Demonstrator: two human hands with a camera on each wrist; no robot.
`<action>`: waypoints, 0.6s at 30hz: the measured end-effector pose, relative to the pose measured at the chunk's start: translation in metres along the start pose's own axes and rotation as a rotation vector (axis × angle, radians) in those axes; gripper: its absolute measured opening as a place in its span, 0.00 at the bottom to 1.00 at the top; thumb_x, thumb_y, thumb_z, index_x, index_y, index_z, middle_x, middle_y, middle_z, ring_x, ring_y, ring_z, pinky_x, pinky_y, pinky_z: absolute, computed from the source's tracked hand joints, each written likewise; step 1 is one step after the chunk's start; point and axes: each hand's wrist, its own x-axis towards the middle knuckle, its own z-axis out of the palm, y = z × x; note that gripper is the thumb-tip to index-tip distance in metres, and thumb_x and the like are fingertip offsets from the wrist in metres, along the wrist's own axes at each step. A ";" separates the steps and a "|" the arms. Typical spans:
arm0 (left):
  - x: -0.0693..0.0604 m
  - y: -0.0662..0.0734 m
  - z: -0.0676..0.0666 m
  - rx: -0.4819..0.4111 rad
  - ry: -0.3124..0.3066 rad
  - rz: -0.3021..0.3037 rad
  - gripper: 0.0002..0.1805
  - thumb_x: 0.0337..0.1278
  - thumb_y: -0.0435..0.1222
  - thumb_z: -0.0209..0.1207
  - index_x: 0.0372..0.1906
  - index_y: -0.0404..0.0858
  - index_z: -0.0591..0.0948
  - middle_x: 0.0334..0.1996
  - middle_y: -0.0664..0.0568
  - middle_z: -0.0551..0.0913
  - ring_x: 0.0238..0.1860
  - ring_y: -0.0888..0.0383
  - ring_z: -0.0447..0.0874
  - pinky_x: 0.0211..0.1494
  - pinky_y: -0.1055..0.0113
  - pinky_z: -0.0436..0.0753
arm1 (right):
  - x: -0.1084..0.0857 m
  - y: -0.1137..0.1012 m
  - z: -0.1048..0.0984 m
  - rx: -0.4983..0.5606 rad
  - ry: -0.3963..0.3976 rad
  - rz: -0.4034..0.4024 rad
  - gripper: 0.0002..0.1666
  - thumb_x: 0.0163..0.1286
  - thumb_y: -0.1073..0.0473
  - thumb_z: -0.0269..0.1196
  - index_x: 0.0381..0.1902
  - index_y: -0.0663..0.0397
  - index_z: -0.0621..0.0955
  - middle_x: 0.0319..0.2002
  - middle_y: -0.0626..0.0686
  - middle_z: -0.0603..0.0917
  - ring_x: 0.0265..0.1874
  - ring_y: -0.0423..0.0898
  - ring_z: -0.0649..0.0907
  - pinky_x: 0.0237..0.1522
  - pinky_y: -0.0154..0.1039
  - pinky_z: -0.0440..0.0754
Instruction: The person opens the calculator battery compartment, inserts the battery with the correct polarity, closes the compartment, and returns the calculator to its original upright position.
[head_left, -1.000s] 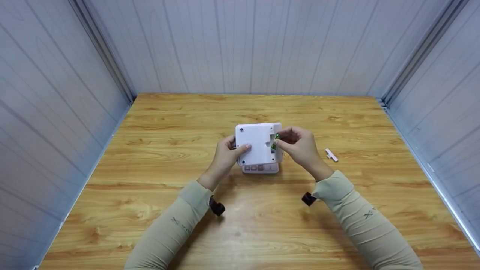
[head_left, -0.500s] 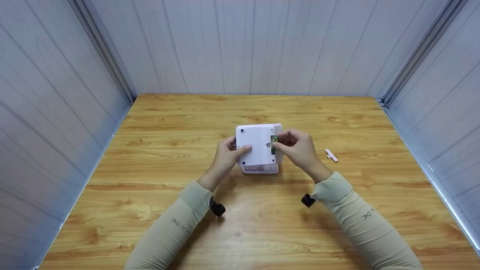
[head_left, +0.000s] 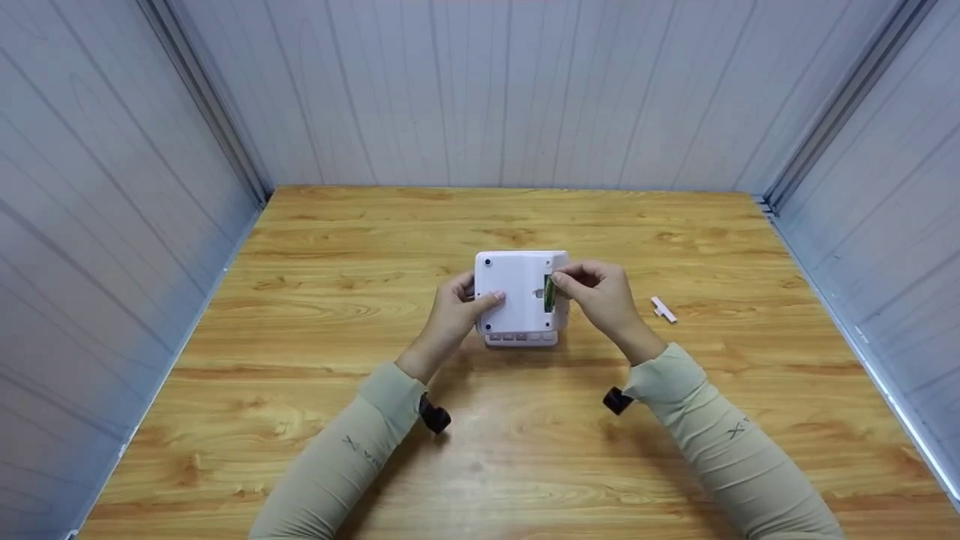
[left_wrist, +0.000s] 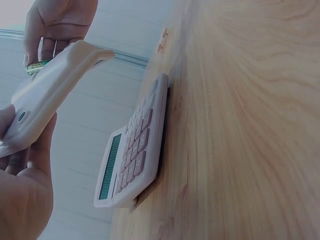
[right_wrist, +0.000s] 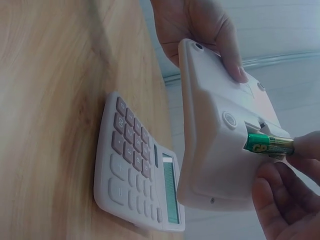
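My left hand grips a pale pink calculator by its left side, thumb across the back, which faces up. Its keys are hidden. An open battery compartment lies along the right part of that back. With thumb and fingers, my right hand pinches one end of a green and gold battery. In the right wrist view, the battery's green end sits inside the compartment, while the gold end sticks out at a tilt. Past the held calculator's edge, the left wrist view shows only a bit of the battery.
Beneath the held calculator, a second pale pink calculator rests keys-up on the wooden table. A small pale battery cover lies to the right of my right hand. Pale panelled walls surround the table at the back and sides.
The battery has gone from standing askew over the compartment to lying more in line with it. My right thumb has shifted toward its far end, and the held calculator has moved slightly right and nearer.
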 end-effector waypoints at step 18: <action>-0.002 -0.002 0.000 -0.011 -0.015 0.034 0.26 0.70 0.27 0.67 0.71 0.31 0.80 0.56 0.36 0.90 0.52 0.51 0.92 0.57 0.56 0.93 | 0.005 0.003 -0.004 -0.048 -0.084 0.304 0.31 0.78 0.50 0.68 0.65 0.71 0.79 0.46 0.53 0.79 0.44 0.43 0.79 0.37 0.29 0.87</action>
